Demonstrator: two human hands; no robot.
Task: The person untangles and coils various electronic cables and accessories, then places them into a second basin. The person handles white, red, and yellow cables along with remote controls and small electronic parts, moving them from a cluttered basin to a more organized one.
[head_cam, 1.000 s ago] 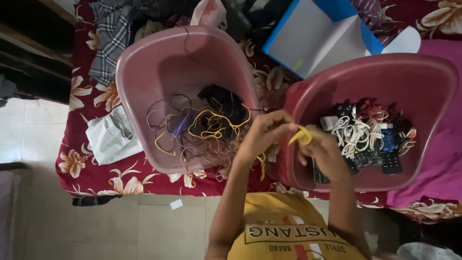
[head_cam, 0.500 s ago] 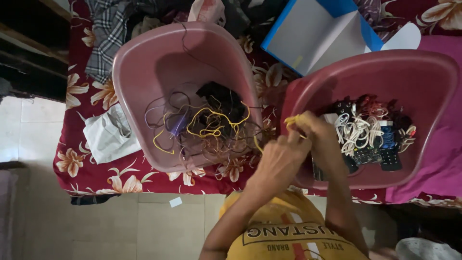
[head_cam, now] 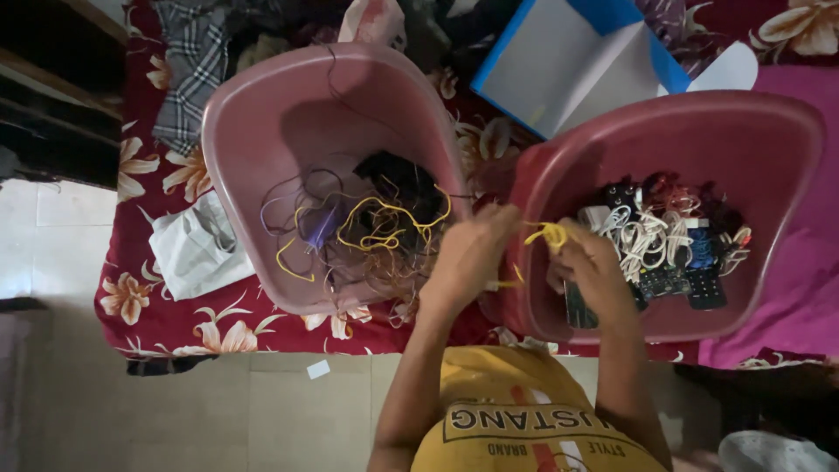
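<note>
Hands coil yellow cable above tub rim.

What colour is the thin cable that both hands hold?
Yellow cable, seen clearly in the head view.

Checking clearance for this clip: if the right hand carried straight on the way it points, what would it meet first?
Probably the bundled white cables in the darker pink tub; the right hand, holding a yellow cable, points up-right toward them. Depth unclear.

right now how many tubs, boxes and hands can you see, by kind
pink tubs: 2, the left tub and the right tub
blue and white box: 1
hands: 2, left hand and right hand, both on a yellow cable
total: 5
</note>
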